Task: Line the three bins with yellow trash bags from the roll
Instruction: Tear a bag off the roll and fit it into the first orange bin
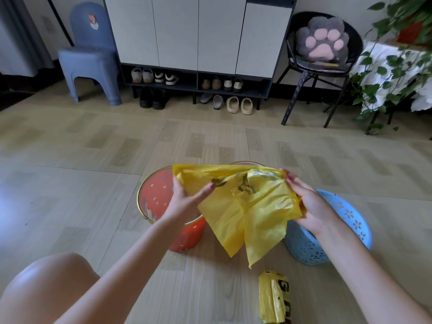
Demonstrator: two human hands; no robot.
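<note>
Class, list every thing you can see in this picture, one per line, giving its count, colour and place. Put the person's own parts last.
Yellow plastic trash bag: one, held up over the bins.
Roll of yellow bags: one, floor, near bottom edge.
Red spotted bin: one, floor, left.
Blue perforated plastic bin: one, floor, right.
Pink rim of a third bin: one, mostly hidden behind the bag.
Blue plastic chair: one, back left.
White shoe cabinet: one, back wall; several pairs of shoes under it.
Black round chair: one, with grey paw cushion.
Green trailing plant: right.
Left hand, right hand: both grip the bag.
Knee: bottom left.
</note>
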